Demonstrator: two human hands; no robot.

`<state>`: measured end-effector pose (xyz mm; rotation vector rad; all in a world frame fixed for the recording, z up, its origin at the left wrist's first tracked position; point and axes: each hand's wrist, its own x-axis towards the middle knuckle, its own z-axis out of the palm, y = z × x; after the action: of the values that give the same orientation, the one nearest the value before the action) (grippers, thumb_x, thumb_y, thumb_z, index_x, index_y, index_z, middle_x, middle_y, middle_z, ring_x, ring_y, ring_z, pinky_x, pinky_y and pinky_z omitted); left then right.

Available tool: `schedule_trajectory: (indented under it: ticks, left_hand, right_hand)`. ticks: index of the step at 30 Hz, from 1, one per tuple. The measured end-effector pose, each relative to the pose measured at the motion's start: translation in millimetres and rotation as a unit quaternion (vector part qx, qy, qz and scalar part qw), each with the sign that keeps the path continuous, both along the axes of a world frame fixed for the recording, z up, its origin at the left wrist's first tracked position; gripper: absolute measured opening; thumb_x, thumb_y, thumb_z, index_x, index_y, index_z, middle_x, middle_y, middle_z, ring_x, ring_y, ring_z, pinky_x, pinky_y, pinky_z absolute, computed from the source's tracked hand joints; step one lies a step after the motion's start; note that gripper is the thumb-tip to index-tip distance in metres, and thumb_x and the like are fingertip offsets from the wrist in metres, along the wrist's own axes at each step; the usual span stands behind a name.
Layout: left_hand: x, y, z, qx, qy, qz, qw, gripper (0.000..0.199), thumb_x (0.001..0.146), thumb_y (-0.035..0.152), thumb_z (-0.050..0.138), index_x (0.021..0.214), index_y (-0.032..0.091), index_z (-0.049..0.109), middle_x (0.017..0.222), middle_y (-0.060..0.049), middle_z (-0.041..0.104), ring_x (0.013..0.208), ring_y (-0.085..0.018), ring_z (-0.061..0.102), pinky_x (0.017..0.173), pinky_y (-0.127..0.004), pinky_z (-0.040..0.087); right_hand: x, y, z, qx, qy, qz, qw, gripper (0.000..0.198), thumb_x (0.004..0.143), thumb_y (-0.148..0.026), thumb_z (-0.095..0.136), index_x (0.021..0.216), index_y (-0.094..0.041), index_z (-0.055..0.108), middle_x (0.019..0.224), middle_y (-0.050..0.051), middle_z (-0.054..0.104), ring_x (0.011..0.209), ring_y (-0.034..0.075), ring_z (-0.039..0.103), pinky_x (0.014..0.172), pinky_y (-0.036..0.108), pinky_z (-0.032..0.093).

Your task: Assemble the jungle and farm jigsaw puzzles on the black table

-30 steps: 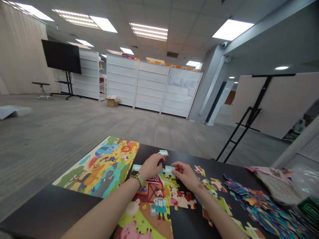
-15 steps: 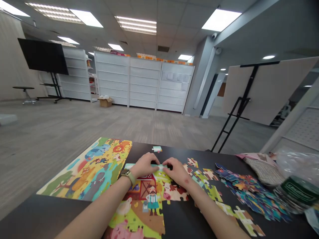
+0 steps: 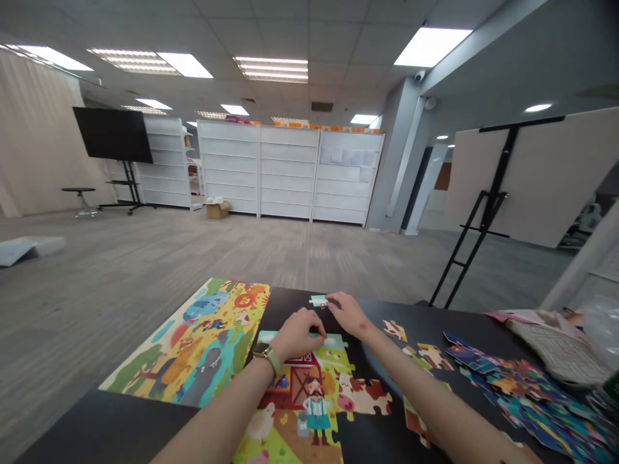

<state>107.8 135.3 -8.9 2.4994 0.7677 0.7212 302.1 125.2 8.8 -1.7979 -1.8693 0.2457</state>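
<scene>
A partly joined farm jigsaw puzzle (image 3: pixel 290 419) with a red barn, a farmer and a cow lies on the black table. My left hand (image 3: pixel 300 334), wearing a watch, is on its top edge, fingers curled and thumb and fingertips down on the pieces. My right hand (image 3: pixel 351 314) reaches past it, thumb and forefinger closed at the right edge of a loose pale-blue jigsaw piece (image 3: pixel 317 301). That piece lies on the table beyond the puzzle. My fingers partly hide the contact.
An animal picture sheet (image 3: pixel 193 348) lies left. Loose brown-and-white pieces (image 3: pixel 394 330) are right of the puzzle, partly behind my right forearm. A heap of dark-blue pieces (image 3: pixel 527 393) and a patterned pouch (image 3: pixel 546 341) sit farther right. An easel stand (image 3: pixel 483 225) stands beyond the table.
My right hand has left the puzzle's top edge and moved up to the loose pale-blue piece. My left hand stays on the puzzle. The camera view has shifted.
</scene>
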Motion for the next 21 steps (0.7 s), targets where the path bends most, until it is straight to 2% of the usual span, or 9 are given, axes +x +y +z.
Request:
schedule_trajectory:
  ticks: [2,4,6,9,12,15,17,21]
  left_hand:
    - [-0.2,0.4,-0.1,-0.001,0.001,-0.002,1.0,0.014,0.075,0.019,0.063,0.078,0.023,0.076,0.092,-0.002,0.074,0.092,-0.022,0.062,0.094,-0.033,0.045]
    - [-1.1,0.3,0.5,-0.003,0.002,-0.006,1.0,0.015,0.077,0.02,0.062,0.079,0.023,0.077,0.095,-0.002,0.074,0.094,-0.022,0.062,0.092,-0.033,0.045]
    - [-2.6,-0.4,2.3,-0.006,0.004,-0.008,1.0,0.015,0.078,0.021,0.062,0.08,0.024,0.077,0.096,-0.002,0.073,0.096,-0.022,0.061,0.091,-0.032,0.045]
    - [-5.1,-3.6,8.2,-0.009,0.015,-0.01,1.0,0.013,0.08,0.024,0.062,0.08,0.023,0.075,0.097,-0.003,0.071,0.097,-0.023,0.06,0.092,-0.033,0.044]
    - [-6.9,-10.5,16.9,-0.004,0.052,-0.019,0.998,0.018,0.077,0.039,0.07,0.083,0.023,0.072,0.098,-0.004,0.068,0.097,-0.025,0.06,0.09,-0.034,0.044]
    - [-7.6,-19.9,23.3,0.013,0.101,-0.021,0.995,0.05,0.06,0.058,0.081,0.093,0.023,0.068,0.105,-0.006,0.065,0.102,-0.03,0.058,0.088,-0.038,0.043]
    - [-7.6,-24.7,24.9,0.009,0.128,-0.016,0.992,0.063,0.053,0.063,0.083,0.099,0.024,0.066,0.111,-0.008,0.062,0.106,-0.033,0.056,0.089,-0.04,0.043]
    - [-8.2,-27.7,25.5,-0.02,0.159,-0.022,0.987,0.064,0.054,0.061,0.082,0.104,0.025,0.064,0.119,-0.008,0.059,0.112,-0.035,0.053,0.093,-0.045,0.041]
  right_hand:
    - [-0.3,23.8,4.3,-0.03,-0.014,0.009,0.999,0.034,0.083,-0.029,0.065,0.114,-0.018,0.071,0.121,0.01,0.069,0.12,0.026,0.057,0.105,0.038,0.037]
    - [2.0,42.0,7.5,-0.073,-0.021,0.013,0.997,0.04,0.069,-0.034,0.079,0.106,-0.019,0.074,0.112,0.009,0.072,0.113,0.028,0.06,0.099,0.037,0.041]
    - [8.0,52.5,9.9,-0.128,-0.019,0.011,0.992,0.037,0.057,-0.035,0.086,0.089,-0.02,0.076,0.092,0.005,0.075,0.095,0.025,0.066,0.085,0.031,0.046]
    - [21.8,51.7,14.0,-0.193,0.001,0.0,0.981,0.032,0.046,-0.03,0.09,0.068,-0.018,0.071,0.062,-0.001,0.068,0.066,0.017,0.063,0.063,0.026,0.043]
    - [37.2,30.7,20.1,-0.174,0.037,-0.034,0.983,0.035,0.046,-0.021,0.088,0.076,-0.017,0.069,0.057,-0.005,0.061,0.06,0.014,0.057,0.059,0.024,0.04]
    - [52.9,-8.5,24.9,-0.099,0.085,-0.07,0.989,0.035,0.064,-0.023,0.075,0.097,-0.019,0.063,0.059,-0.008,0.057,0.059,0.012,0.056,0.059,0.023,0.041]
    - [65.3,-41.0,24.0,-0.059,0.119,-0.083,0.988,0.031,0.075,-0.029,0.065,0.103,-0.019,0.057,0.058,-0.009,0.054,0.056,0.013,0.056,0.057,0.024,0.042]
    - [99.0,-100.2,11.6,0.001,0.193,-0.101,0.976,0.029,0.079,-0.04,0.057,0.1,-0.021,0.051,0.064,-0.005,0.058,0.06,0.016,0.062,0.058,0.027,0.048]
